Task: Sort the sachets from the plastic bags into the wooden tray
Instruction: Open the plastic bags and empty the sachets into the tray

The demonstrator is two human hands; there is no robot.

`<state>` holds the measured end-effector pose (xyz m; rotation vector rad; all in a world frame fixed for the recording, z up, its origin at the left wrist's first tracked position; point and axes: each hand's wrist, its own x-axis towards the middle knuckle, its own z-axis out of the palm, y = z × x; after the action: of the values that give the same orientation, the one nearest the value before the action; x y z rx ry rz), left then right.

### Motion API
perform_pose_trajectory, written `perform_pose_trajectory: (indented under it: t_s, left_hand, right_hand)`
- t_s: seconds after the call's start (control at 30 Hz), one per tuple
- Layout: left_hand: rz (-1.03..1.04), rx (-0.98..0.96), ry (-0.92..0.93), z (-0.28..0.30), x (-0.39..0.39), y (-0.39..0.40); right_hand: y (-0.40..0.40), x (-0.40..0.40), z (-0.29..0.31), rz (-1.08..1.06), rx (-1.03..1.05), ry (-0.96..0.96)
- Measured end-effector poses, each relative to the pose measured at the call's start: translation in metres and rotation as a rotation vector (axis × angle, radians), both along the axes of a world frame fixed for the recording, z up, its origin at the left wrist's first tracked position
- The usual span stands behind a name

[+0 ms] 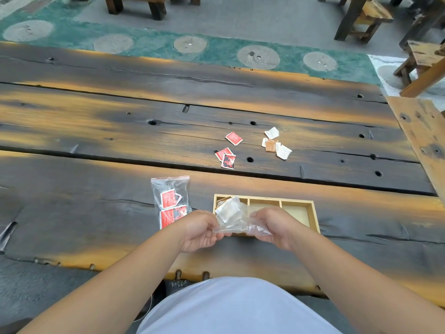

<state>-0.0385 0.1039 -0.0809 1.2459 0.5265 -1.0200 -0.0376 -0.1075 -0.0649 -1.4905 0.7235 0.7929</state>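
Both the left hand (201,231) and right hand (272,227) pinch the clear crinkled plastic bag (237,219) of white sachets directly over the shallow three-compartment wooden tray (313,213), its leftmost compartment underneath.

We look down on a broad surface (120,131) of heavy dark planks, charred black in places and worn to orange-brown in others, with round bolt holes and long cracks between the boards. Beyond its far edge we see a grey floor (240,18) crossed by a green band (149,44) set with round, grooved stone discs (258,57). Dark wooden table legs (157,9) stand at the top, and rough wooden stools (372,18) cluster at the upper right. A paler wooden plank (423,131) runs along the right side. We find the light soft and even.
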Motion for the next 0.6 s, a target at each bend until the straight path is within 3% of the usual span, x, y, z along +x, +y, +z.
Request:
perform_pose_trajectory:
  t_s: [0.4, 0.6]
  left_hand:
    - [-0.004, 0.097, -0.064, 0.011, -0.033, -0.007]
    - [0.038, 0.11, -0.12, 0.013, -0.04, -0.012]
  right_hand:
    - [-0.011, -0.046, -0.011, -0.026, 0.031, -0.078]
    - [-0.017, -0.05, -0.016, -0.1, 0.145, -0.106]
